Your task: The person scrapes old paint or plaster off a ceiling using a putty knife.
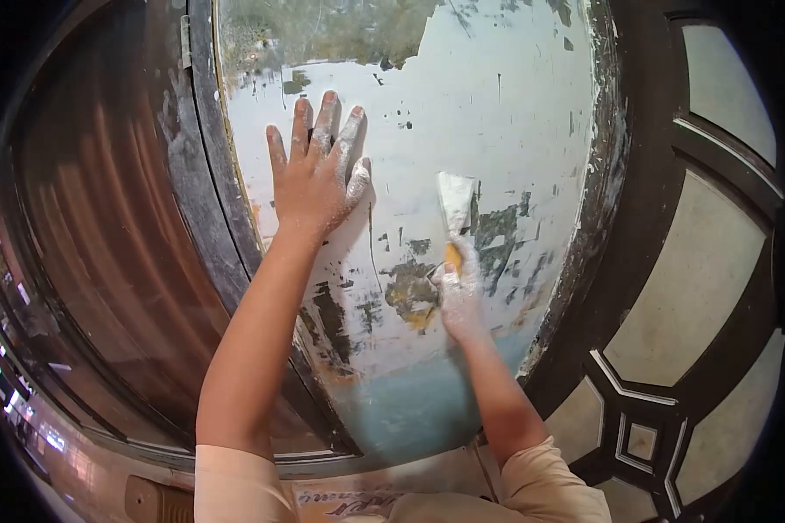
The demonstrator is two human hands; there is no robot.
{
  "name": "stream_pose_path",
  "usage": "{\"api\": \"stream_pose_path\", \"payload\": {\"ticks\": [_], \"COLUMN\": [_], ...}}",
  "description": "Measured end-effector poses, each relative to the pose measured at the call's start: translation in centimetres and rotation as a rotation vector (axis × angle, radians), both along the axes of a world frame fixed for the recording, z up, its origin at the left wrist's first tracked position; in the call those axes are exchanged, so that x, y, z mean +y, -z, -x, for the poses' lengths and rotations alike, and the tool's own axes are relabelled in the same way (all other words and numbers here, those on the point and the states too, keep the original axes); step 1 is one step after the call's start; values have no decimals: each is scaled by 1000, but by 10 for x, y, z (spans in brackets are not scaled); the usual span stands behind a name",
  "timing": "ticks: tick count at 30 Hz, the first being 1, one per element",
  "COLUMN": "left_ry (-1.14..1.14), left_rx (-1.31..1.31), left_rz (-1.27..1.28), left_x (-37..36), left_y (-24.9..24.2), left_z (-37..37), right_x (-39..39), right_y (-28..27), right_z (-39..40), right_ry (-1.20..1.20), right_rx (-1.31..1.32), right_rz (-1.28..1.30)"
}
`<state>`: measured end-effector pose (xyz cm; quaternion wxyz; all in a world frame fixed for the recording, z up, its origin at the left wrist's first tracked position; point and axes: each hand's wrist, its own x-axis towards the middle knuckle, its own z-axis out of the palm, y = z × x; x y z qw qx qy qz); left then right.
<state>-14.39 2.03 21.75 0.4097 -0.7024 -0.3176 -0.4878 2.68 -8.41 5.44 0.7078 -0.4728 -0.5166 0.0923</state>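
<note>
Flat against a wall panel (pixel 410 152) partly coated in white, my left hand (pixel 312 179) has its fingers spread and white residue on the fingers and thumb. My right hand (pixel 462 292), dusted white, is closed around the yellow handle of a scraper (pixel 456 199). The scraper's blade points up and is covered with white paste. It is at the panel; whether it touches cannot be told. Dark and yellowish bare patches show around my right hand, and a larger dark patch lies at the panel's top.
A dark frame (pixel 205 148) and a brown curtain behind glass (pixel 118 218) stand on the left. Dark woodwork with pale panels (pixel 693 279) is on the right. Below are a blue-green painted area (pixel 410 410), a printed sheet (pixel 349 501) and a brown object (pixel 157 501).
</note>
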Motion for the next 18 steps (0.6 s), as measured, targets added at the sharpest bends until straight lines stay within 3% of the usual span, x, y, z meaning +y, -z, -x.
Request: {"api": "stream_pose_path", "payload": {"ticks": [2,4,5,10,12,14,18], "left_ry": [5,-6,-4,10,7,9,14], "left_rx": [16,28,28,28,40,34,44], "left_rz": [13,20,16,12,17,-1,-71], "left_x": [-1,-2,-2,-6,-8,-10,-6], "left_y": [0,2,3,11,12,12,12], "left_z": [1,2,1,6,6,5,3], "right_x": [-5,-21,-23,-34,-30,-39,-37], "right_y": [-14,-28,-28,-9,3,-21,-92], "right_z": [-13,-28,-40,-88,-107,-101,-106], "right_ry": [89,66,198,236,473,382,443], "right_rx": [-30,112,-11,-95,-271,-154,-287], "right_rz": [-223,-55,-41,-144,-140,-76,13]}}
